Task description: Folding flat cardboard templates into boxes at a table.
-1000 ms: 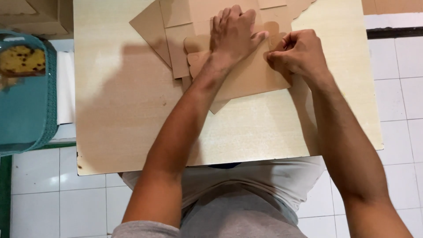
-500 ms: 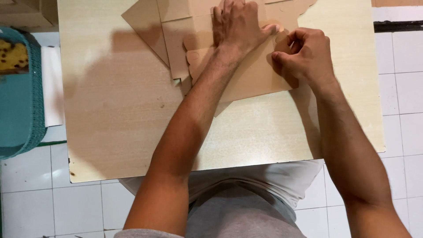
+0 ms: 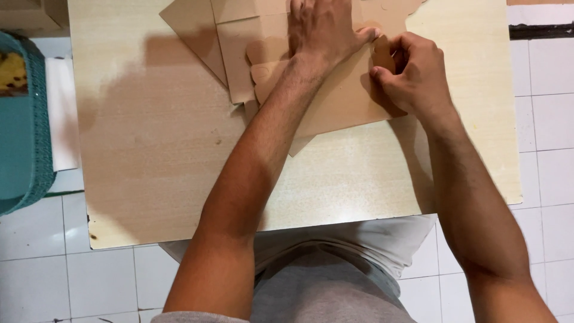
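Brown paper sheets (image 3: 341, 101) are lying under the flat, released left hand (image 3: 326, 30); the right hand (image 3: 412, 75) is pinching their flap on the tabletop (image 3: 149, 149).

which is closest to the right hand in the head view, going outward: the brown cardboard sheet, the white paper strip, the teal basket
From the right hand:
1. Brown cardboard sheet, under its fingers, touching.
2. White paper strip, far left, just off the wooden board.
3. Teal basket, at the left edge, beyond the strip.
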